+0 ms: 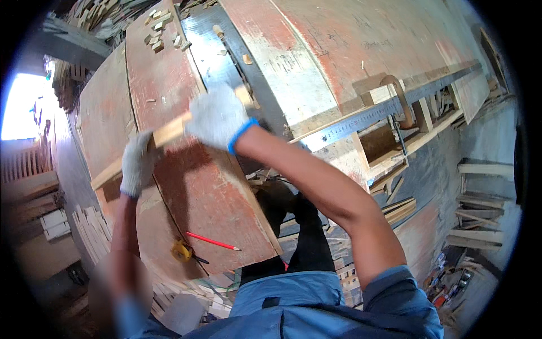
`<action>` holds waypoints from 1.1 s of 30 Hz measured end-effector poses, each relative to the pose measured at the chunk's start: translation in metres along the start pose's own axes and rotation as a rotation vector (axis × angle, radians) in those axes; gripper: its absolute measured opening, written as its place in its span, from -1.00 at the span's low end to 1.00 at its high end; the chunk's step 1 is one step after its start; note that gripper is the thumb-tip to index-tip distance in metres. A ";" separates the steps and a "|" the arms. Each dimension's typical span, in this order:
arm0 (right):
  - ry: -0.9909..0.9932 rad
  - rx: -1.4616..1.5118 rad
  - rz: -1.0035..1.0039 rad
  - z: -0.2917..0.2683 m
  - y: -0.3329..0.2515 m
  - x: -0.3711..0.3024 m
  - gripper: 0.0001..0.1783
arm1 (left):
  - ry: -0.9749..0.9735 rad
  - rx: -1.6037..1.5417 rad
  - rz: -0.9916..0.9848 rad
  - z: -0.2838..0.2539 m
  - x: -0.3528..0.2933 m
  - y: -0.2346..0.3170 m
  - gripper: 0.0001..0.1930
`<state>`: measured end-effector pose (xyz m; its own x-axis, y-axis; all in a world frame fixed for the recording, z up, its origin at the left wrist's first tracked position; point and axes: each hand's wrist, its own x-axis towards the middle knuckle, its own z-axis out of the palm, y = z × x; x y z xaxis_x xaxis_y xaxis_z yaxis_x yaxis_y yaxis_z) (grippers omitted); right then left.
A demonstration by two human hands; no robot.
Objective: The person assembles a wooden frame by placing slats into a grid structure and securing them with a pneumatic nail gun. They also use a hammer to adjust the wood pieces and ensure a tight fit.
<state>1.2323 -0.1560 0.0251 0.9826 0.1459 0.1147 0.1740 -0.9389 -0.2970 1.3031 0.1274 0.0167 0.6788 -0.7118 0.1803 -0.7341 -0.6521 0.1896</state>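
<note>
Wooden strip [171,130]: toward ten o'clock over the desk [226,209], slanting eight to two.
Left hand [137,164]: grip closed around its eight-o'clock stretch.
Right hand [217,117]: grip closed near the two-o'clock end; spread holds likely steady it.
Red pencil [213,241], tape measure [181,250]: between seven and eight, seemingly for easy reach.

1. A red pencil [213,241] lies slantwise on the tabletop [226,217], over toward its near edge.
2. A yellow tape measure [181,250] sits at that same near end of the tabletop.
3. Small wood blocks [160,25] are scattered at the tabletop's far end, on the left.
4. Down the tabletop's right side runs a long steel rule [361,121], with a brown clamp [405,107] over it.
5. Pale slats [90,229] stand bunched left of the tabletop.
6. Well right of the tabletop, I can see stacked timber [480,223].
</note>
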 end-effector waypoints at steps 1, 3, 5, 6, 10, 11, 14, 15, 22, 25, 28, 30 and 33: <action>-0.082 0.057 0.065 -0.028 -0.013 -0.028 -0.65 | -0.151 -0.031 -0.066 -0.016 -0.011 0.018 -0.52; -0.169 0.134 0.061 -0.055 -0.021 -0.084 -0.61 | -0.160 0.026 0.087 -0.035 -0.032 0.046 -0.40; -0.156 0.214 0.087 -0.073 -0.018 -0.142 -0.60 | -0.241 -0.019 0.127 -0.064 -0.028 0.099 -0.36; -0.174 0.276 0.160 -0.081 -0.015 -0.168 -0.61 | -0.256 -0.009 0.208 -0.070 -0.019 0.120 -0.36; -0.227 0.359 0.448 -0.098 0.012 -0.262 -0.65 | -0.327 0.103 0.459 -0.089 0.036 0.221 -0.39; -0.104 0.394 0.491 -0.081 0.022 -0.297 -0.59 | -0.346 0.137 0.523 -0.088 0.057 0.255 -0.40; -0.037 0.584 0.772 -0.101 0.032 -0.372 -0.42 | -0.139 0.027 0.765 -0.090 0.087 0.349 -0.41; 0.063 0.662 0.866 -0.102 0.031 -0.406 -0.36 | -0.082 -0.062 0.812 -0.091 0.087 0.380 -0.41; 0.688 0.715 1.634 -0.071 -0.009 -0.582 -0.42 | -0.707 -0.374 0.950 0.005 -0.007 0.477 -0.60; 0.996 0.792 1.773 -0.023 -0.025 -0.630 -0.49 | -0.947 -0.211 1.080 0.085 -0.053 0.469 -0.66; 1.056 1.037 2.094 0.020 -0.049 -0.668 -0.53 | -0.931 -0.069 1.012 0.093 -0.073 0.499 -0.66; 0.984 0.988 2.206 0.051 -0.080 -0.691 -0.53 | -1.013 -0.259 1.001 0.097 -0.089 0.504 -0.62; 1.087 1.140 2.313 0.158 -0.152 -0.745 -0.50 | -1.186 -0.260 0.849 0.125 -0.114 0.499 -0.52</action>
<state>0.4838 -0.0723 -0.1647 -0.4730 -0.4772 -0.7406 -0.0355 0.8502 -0.5252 0.8576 -0.1491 -0.0298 -0.4460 -0.7230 -0.5276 -0.7840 0.0312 0.6200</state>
